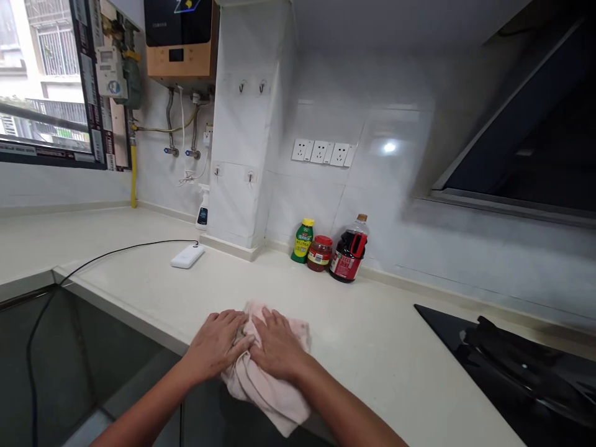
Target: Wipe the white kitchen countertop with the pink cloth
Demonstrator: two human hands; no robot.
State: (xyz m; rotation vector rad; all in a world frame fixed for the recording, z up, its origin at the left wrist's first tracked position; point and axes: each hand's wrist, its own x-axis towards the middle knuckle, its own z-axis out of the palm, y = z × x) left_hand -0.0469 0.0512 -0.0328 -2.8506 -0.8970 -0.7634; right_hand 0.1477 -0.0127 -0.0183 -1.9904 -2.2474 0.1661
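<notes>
While both hands press down on it, the pale countertop [372, 347] carries the work, and it stretches away from the grip on every side except toward the person, where its front edge falls off just under the wrists. To the right of the grip, well apart, lies the black cooktop [512, 366]. Beyond the grip, against the tiled wall, stand a dark sauce bottle [349, 251], a red-lidded jar [320, 252] and a green bottle [303, 240], touching or nearly so. Beyond and to the left lies a white power bank [187, 256] with its black cable [116, 251]. The pink cloth [267, 385] sits bunched at the counter edge, one end hanging over it. The left hand [216, 344] and the right hand [277, 344] lie flat on top, side by side and touching, fingers spread and not pinching. I judge that the wiping step is under way; a next stroke would need steady downward pressure and both palms moving together, so the cloth does not slip off the edge.
</notes>
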